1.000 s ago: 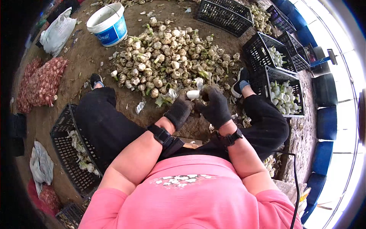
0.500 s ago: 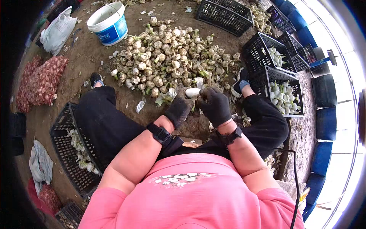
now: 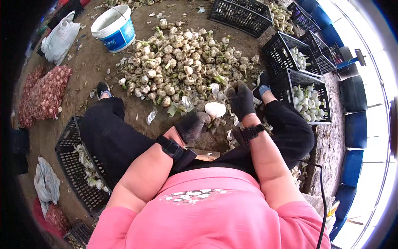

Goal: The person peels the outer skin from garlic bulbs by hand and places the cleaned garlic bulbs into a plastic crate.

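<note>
My left hand (image 3: 192,125), in a dark work glove, pinches a smooth white garlic bulb (image 3: 215,109) at its fingertips, with the stem end towards the palm. Just right of the bulb and apart from it, my right hand (image 3: 241,100) is closed in a matching glove. What its curled fingers hold, if anything, is hidden. Beyond both hands lies a heap of unpeeled garlic bulbs (image 3: 174,62), brownish, some with green stems. Loose pale skins (image 3: 182,106) lie at the heap's near edge.
Black crates with clean white bulbs (image 3: 306,103) stand at my right. Another black crate (image 3: 83,166) with peelings is beside my left leg. A white-and-blue bucket (image 3: 118,35) sits behind the heap, and red mesh sacks (image 3: 45,95) lie at left.
My hands have moved apart; the right has shifted up and right, off the bulb. The left has lowered slightly with the bulb, which now shows more of its white side.
</note>
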Demonstrator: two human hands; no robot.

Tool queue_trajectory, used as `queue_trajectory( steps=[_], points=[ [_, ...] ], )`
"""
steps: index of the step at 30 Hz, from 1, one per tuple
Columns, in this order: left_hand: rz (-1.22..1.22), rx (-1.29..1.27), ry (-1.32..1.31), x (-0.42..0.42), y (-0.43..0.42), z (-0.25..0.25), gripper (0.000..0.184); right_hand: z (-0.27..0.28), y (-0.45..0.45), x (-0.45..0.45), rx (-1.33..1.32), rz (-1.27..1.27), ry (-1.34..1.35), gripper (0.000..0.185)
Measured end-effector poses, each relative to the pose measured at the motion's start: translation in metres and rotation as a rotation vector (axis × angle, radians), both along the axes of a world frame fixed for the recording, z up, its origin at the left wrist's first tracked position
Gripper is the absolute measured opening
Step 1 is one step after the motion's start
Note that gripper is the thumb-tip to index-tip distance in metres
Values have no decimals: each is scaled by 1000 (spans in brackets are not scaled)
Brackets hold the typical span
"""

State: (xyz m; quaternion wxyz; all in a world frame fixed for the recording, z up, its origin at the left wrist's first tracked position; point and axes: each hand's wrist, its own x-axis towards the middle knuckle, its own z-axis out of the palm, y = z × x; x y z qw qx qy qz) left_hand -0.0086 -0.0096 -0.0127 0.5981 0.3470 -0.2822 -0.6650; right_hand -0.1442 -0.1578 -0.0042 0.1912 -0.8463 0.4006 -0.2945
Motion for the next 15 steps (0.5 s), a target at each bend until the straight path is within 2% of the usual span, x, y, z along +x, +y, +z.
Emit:
queue_trajectory(
  steps=[1,2,4,5,6,8,9,10,12,13,14,15],
  points=[
    [-120,-2,149,2,5,5,58,-5,-6,0,24,-49,-87,20],
    [-121,2,151,1,5,1,58,-13,-12,0,49,-94,-171,20],
    [-135,-15,175,1,3,-6,59,-84,-55,-26,212,284,-256,25],
    [-67,11,-13,3,0,1,56,-51,-35,-27,795,133,-433,31],
    [-61,7,-16,4,-4,-1,56,-16,-14,-26,1379,-35,-588,36],
    [58,-44,-356,-1,-8,-13,54,47,38,-13,1291,133,-706,35],
    [-96,68,-194,0,-7,-13,45,39,48,-16,1044,328,-475,32],
    [-108,65,-193,-5,-10,-14,45,30,50,-21,784,504,-241,29],
    [-208,-75,-546,-14,-11,-15,34,26,40,-36,786,416,-182,26],
    [-330,26,-491,-17,-9,-21,29,28,26,-49,710,293,-237,24],
    [-328,25,-490,-18,-9,-19,29,30,8,-64,634,171,-290,22],
    [-357,53,-510,-20,-8,-16,29,19,-20,-86,833,76,-638,20]
  ],
)
